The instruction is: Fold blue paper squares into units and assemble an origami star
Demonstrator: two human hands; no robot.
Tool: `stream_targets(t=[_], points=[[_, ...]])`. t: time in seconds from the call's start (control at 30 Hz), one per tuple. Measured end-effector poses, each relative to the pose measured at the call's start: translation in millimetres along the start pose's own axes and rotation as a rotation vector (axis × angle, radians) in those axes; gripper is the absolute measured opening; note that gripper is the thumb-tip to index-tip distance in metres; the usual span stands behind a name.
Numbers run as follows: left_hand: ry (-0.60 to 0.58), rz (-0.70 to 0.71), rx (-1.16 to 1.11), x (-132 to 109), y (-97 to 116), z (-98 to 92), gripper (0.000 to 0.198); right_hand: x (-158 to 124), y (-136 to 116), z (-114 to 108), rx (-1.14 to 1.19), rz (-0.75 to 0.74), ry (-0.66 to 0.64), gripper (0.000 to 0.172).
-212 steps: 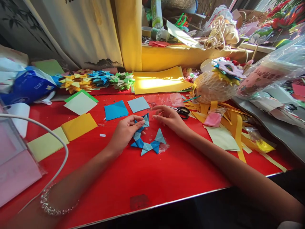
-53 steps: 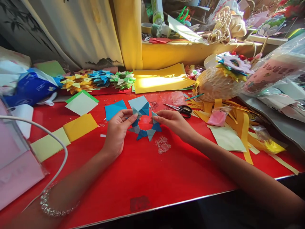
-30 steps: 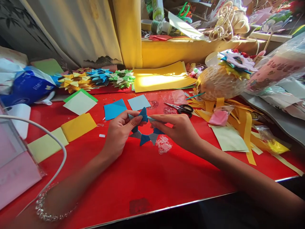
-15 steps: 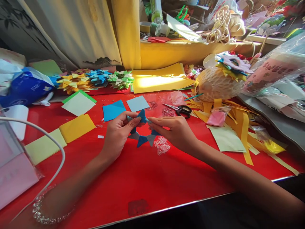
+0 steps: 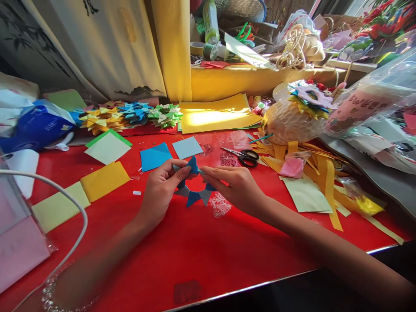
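A ring of folded paper (image 5: 194, 198), in dark blue and pale blue points, hangs between my hands above the red table (image 5: 195, 251). My left hand (image 5: 162, 186) is closed, thumb and fingers pinching the ring's upper left beside a raised blue point. My right hand (image 5: 235, 184) pinches the ring's upper right, with a bit of light blue paper at its fingertips. The fingers cover part of the ring's top. Just beyond lie blue paper squares (image 5: 155, 156) and light blue squares (image 5: 187, 147).
Black-handled scissors (image 5: 243, 157) lie beyond my right hand. Yellow paper strips (image 5: 329, 186) and a pale green sheet (image 5: 306, 195) are at right. Finished folded stars (image 5: 102, 120) line the back. Yellow squares (image 5: 104, 180) and a white cable (image 5: 73, 201) are at left.
My right hand has shifted slightly left, bringing its fingertips closer to the raised blue point. The whole view has tilted up a little. Both hands keep their hold on the ring.
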State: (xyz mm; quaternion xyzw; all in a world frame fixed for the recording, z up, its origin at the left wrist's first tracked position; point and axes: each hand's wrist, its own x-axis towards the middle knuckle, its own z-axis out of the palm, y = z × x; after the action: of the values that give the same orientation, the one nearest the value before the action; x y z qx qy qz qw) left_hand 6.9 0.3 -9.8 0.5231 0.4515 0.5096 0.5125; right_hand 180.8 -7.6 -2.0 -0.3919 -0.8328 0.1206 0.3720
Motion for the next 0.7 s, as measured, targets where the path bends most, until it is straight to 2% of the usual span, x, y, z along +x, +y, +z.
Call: stream_targets(t=[0.53, 0.7], points=[[-0.035, 0.029, 0.094, -0.9, 2.8, 0.5, 0.017, -1.2, 1.3, 2.5, 0.04, 0.005, 0.004, 0.024], [-0.033, 0.029, 0.107, -2.3, 3.8, 0.7, 0.017, -0.5, -4.5, 0.5, 0.034, 0.127, 0.034, 0.018]])
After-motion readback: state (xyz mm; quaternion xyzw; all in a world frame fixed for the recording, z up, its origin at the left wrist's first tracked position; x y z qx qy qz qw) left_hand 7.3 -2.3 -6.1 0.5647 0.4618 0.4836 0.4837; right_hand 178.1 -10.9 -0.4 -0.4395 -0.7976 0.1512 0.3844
